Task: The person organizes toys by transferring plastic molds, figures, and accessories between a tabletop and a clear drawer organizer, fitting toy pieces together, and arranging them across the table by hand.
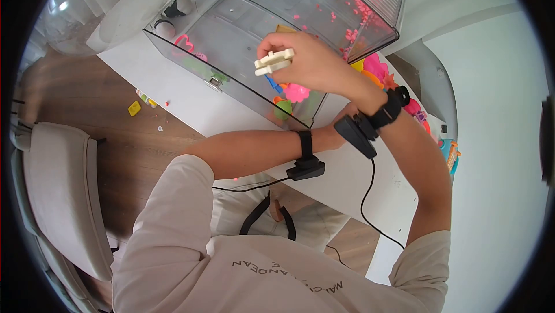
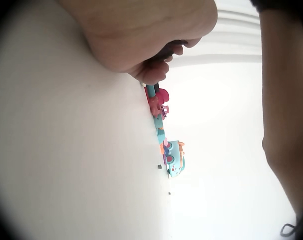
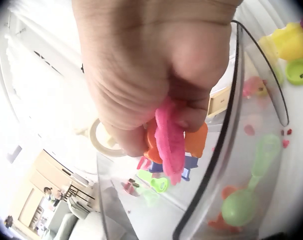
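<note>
Over the clear box my right hand holds a cream-coloured toy piece, its ring shape showing in the right wrist view. That view also shows the fingers gripping a scalloped pink piece edge-on, with orange pieces right beside it. My left hand rests at the white table with fingers loosely curled; the inside of the palm is dark and shadowed. In the head view the right forearm covers most of the left hand.
Inside the box lie a pink heart shape and a green scoop. Its tinted lid stands raised behind. Colourful toys line the table's right side, with a teal toy farther along. A chair stands left.
</note>
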Demonstrator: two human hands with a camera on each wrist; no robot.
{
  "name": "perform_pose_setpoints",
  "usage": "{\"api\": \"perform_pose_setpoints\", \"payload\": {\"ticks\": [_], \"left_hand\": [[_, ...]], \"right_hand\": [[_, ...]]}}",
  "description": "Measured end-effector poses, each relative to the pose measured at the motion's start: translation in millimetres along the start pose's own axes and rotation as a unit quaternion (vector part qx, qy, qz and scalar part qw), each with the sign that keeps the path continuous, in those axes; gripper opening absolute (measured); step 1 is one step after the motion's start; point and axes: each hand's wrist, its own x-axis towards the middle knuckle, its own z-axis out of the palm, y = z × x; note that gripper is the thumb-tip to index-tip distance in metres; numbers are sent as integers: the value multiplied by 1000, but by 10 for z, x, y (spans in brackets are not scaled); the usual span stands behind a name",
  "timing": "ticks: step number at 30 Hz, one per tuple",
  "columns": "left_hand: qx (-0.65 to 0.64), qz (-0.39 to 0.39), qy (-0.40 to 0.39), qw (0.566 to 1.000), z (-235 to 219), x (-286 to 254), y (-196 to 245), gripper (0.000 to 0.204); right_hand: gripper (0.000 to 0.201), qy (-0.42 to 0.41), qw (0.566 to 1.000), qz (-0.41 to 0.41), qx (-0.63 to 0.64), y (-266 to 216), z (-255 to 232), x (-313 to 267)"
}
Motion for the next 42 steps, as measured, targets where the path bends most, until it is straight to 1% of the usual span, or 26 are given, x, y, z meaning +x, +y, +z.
{"api": "perform_pose_setpoints", "payload": {"ticks": [2, 4, 5, 6, 7, 8, 9, 10, 11, 12, 14, 15, 16, 17, 18, 20, 21, 24, 26, 29, 31, 32, 35, 38, 40, 42], "left_hand": [[12, 87, -19, 996, 1, 87, -51, 11], [23, 169, -41, 984, 37, 174, -157, 14], [75, 175, -9, 982, 83, 224, -234, 21], [75, 171, -13, 982, 76, 245, -303, 21], [-21, -2, 41, 999, 80, 273, -257, 23], [-116, -177, 94, 973, 87, 281, -216, 26], [-115, -182, 91, 972, 40, 247, -315, 26], [-206, -104, -9, 973, -70, 203, -535, 36], [-295, -26, -109, 949, -93, 153, -539, 46], [-296, -36, -114, 948, -99, 130, -552, 46], [-257, -162, -8, 953, 49, 146, -118, 52], [-256, -194, -21, 947, 46, 189, -73, 62], [-257, -206, -28, 944, 96, 192, -19, 62], [-306, -227, 6, 925, 160, 196, 45, 65], [-351, -248, 43, 902, 212, 195, 89, 68], [-357, -273, 25, 893, 293, 200, 118, 70], [-354, -285, 43, 890, 353, 173, 144, 68], [-347, -309, 66, 883, 374, 203, 166, 65], [-345, -320, 70, 879, 412, 274, 163, 63], [-297, -344, 108, 884, 453, 373, 81, 57], [-399, -302, 71, 863, 441, 462, -65, 50], [-396, -306, 70, 863, 465, 493, -96, 50], [-432, -310, 73, 844, 542, 521, -153, 42], [-438, -311, 58, 842, 605, 540, -175, 41], [-388, -286, 86, 872, 671, 544, -154, 42], [-385, -282, 78, 875, 621, 547, -214, 41]], "right_hand": [[26, 54, 996, -73, 7, -1, -24, -100], [24, 62, 993, -83, 51, -60, -104, -229], [23, 68, 989, -93, 93, -81, -147, -310], [23, 72, 989, -92, 95, -74, -182, -406], [21, 87, 982, -138, 96, -60, -223, -506], [19, 101, 973, -184, 97, -31, -253, -613], [20, 95, 951, -208, 206, 7, -263, -731], [20, 102, 951, -207, 207, 63, -280, -867], [20, 134, 944, -220, 207, 145, -299, -1025], [21, 168, 935, -232, 208, 261, -333, -1194], [22, 214, 943, -189, 173, 582, -408, -1582], [23, 237, 955, -107, 144, 681, -418, -1758], [23, 258, 959, -23, 115, 786, -394, -1897], [25, 282, 953, 28, 106, 952, -327, -1994], [25, 293, 949, 34, 112, 1064, -228, -2071], [28, 363, 929, 54, 47, 1191, -21, -2125], [28, 370, 926, 65, 35, 1255, 52, -2154], [28, 402, 916, 22, -10, 1350, 195, -2147], [29, 414, 910, 28, -6, 1413, 231, -2145], [34, 446, 892, 16, -71, 1455, 256, -2200], [38, 458, 874, -15, -161, 1445, 217, -2276], [38, 462, 872, -13, -160, 1463, 201, -2306], [39, 460, 875, -31, -149, 1500, 198, -2400], [31, 420, 902, -61, -78, 1529, 213, -2476], [29, 359, 928, -55, 83, 1531, 257, -2497], [29, 357, 929, -70, 68, 1461, 225, -2489]]}}
